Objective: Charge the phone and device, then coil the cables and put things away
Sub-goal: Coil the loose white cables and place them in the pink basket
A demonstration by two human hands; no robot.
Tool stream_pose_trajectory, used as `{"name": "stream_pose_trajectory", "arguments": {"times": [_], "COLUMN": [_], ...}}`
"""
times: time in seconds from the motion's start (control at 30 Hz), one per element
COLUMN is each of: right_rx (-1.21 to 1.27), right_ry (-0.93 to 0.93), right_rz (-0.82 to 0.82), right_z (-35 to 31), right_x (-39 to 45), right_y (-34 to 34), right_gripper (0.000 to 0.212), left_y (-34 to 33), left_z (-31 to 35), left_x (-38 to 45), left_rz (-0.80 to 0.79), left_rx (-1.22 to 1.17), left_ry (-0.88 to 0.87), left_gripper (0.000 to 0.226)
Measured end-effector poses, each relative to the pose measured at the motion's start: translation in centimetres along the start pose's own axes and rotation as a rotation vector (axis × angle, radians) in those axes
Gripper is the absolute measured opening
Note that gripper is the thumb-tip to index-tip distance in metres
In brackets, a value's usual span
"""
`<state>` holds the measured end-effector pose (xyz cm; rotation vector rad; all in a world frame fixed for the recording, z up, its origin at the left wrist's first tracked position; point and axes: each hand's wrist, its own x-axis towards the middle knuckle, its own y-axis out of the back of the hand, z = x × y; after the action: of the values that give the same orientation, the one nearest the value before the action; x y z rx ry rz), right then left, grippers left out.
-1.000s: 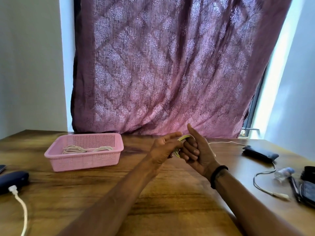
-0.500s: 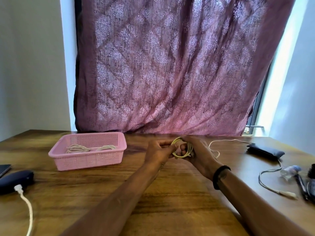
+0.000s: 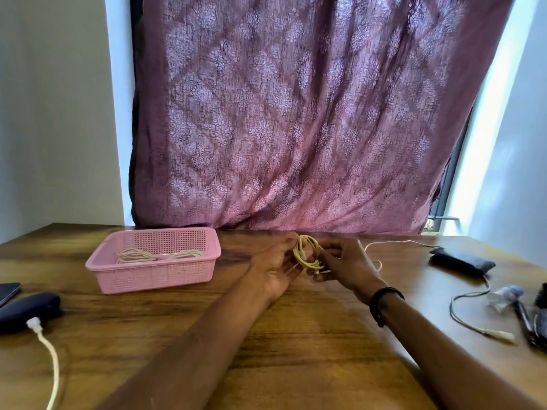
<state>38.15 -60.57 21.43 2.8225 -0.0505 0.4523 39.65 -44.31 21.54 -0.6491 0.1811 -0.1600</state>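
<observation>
A yellowish cable coil [image 3: 306,253] hangs between both hands above the middle of the wooden table [image 3: 296,335]. My left hand [image 3: 276,267], palm up, holds the coil's left side with fingers and thumb. My right hand [image 3: 344,263] pinches the coil's right side, where a small white plug end sticks out. A pink basket [image 3: 154,275] to the left holds two coiled whitish cables [image 3: 157,255]. A dark oval device [image 3: 25,310] at the left edge has a white cable [image 3: 48,359] plugged in.
A dark flat phone corner [image 3: 9,291] lies at the far left. On the right are a black pouch [image 3: 461,261], a loose white cable [image 3: 470,312], a small clear bottle [image 3: 503,297] and dark items at the edge. A purple curtain [image 3: 296,113] hangs behind the table.
Both hands sank toward the table with the coil. The right hand turned from an open upright palm wrapped by cable to pinching the finished coil's side.
</observation>
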Motion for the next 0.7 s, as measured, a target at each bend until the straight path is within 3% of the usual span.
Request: {"name": "stream_pose_trajectory", "arguments": {"times": [0.17,0.3,0.4,0.5,0.57,0.63,0.7], "right_rx": [0.046,0.044,0.007,0.001,-0.003,0.020,0.081], "right_ry": [0.027,0.054,0.077,0.079,0.081,0.086,0.091], "right_rz": [-0.011,0.003,0.036,0.054,0.060,0.064,0.067], "right_z": [0.3,0.3,0.5,0.6,0.7,0.6,0.5], "right_x": [0.2,0.3,0.5,0.7,0.8,0.8,0.9], "right_y": [-0.3,-0.1,0.1,0.4,0.3,0.1,0.0], "right_gripper": [0.013,0.013,0.010,0.010,0.010,0.011,0.012], "left_y": [0.8,0.7,0.5,0.4,0.5,0.7,0.6], "left_z": [0.7,0.9,0.7,0.4,0.3,0.2,0.4], "left_x": [-0.5,-0.7,-0.6,-0.4,-0.2,0.2,0.5], "left_rz": [-0.279,-0.304,-0.243,-0.170,-0.110,-0.007,0.068], "left_rx": [-0.145,-0.016,0.375,0.638,0.729,0.804,0.659], "left_ry": [-0.023,-0.104,-0.320,-0.564,-0.683,-0.748,-0.675], "left_gripper": [0.046,0.043,0.047,0.033,0.019,0.022,0.020]}}
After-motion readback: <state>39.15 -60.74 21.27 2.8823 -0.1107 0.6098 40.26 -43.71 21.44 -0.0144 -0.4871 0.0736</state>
